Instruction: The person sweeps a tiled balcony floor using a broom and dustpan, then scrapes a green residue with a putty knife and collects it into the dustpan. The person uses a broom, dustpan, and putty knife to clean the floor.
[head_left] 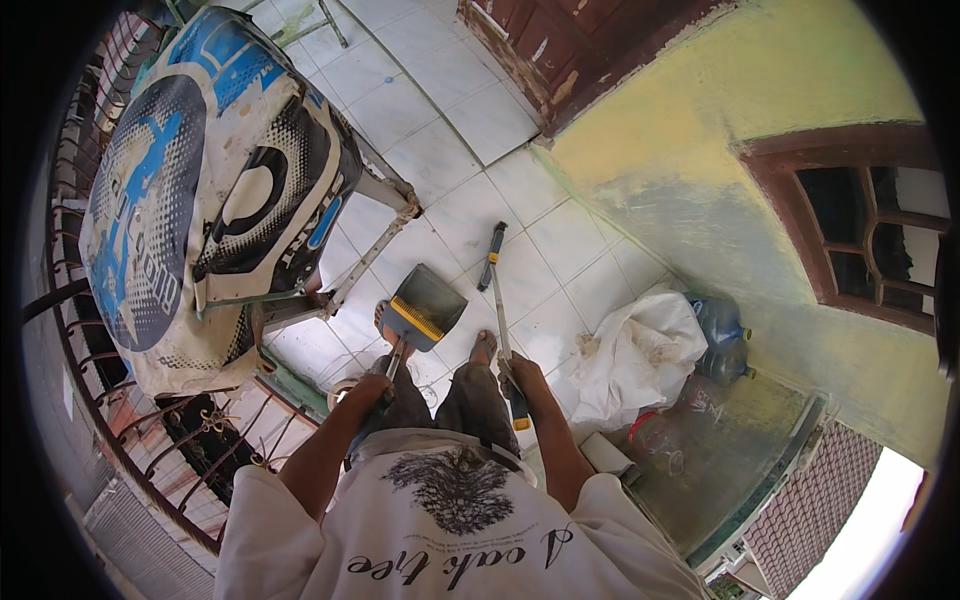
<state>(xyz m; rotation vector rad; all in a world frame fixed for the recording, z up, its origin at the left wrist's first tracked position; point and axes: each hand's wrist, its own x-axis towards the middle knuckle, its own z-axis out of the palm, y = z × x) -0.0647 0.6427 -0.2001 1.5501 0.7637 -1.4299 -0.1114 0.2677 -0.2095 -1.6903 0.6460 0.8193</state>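
My left hand (374, 391) is closed round the handle of a long-handled dustpan. The dustpan's grey scoop (440, 291), with a row of yellow teeth along its near side, is in front of my left foot, partly covering it. In my right hand (525, 376) is the grey stick of a broom, gripped near its top, where a black and yellow end shows below the hand. The narrow broom head (491, 257), dark with yellow parts, is to the right of the scoop and apart from it. Its bristles are hard to make out.
At left stands a rack (385, 205) under a blue, white and black printed cover (215, 215), beside a curved metal railing (105, 400). A white sack (640, 355), large blue bottles (722, 335) and a glass tank (740, 455) line the yellow wall (690, 190) on the right.
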